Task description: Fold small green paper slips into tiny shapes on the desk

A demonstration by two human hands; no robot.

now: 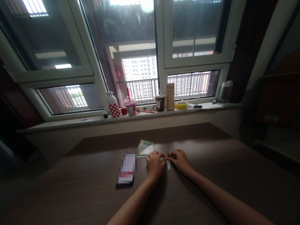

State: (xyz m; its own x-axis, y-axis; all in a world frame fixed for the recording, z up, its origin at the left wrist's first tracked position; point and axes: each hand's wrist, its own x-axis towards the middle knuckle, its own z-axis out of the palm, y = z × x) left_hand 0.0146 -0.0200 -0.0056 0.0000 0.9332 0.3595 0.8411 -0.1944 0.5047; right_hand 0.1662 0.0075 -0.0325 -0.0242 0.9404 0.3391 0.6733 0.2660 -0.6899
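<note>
Both hands meet over the brown table (98, 165), fingertips nearly touching. Between them is a small pale, crumpled piece (168, 164), perhaps paper or film, with a tiny dark bit at its top. My left hand (156, 163) pinches its left side with curled fingers. From the right, my right hand (179, 158) grips the dark bit between thumb and fingers. A green and white packet (145, 148) lies just behind my left hand. Farther left is a phone (127, 168) with a blurred screen, lying flat.
Along the windowsill (91, 120) stand a checkered bottle (113, 105), a pink drink cup (130, 106), a dark drink cup (160, 103), a tan box (170, 97), a yellow tape roll (181, 105), black scissors (197, 106) and a clear container (226, 91).
</note>
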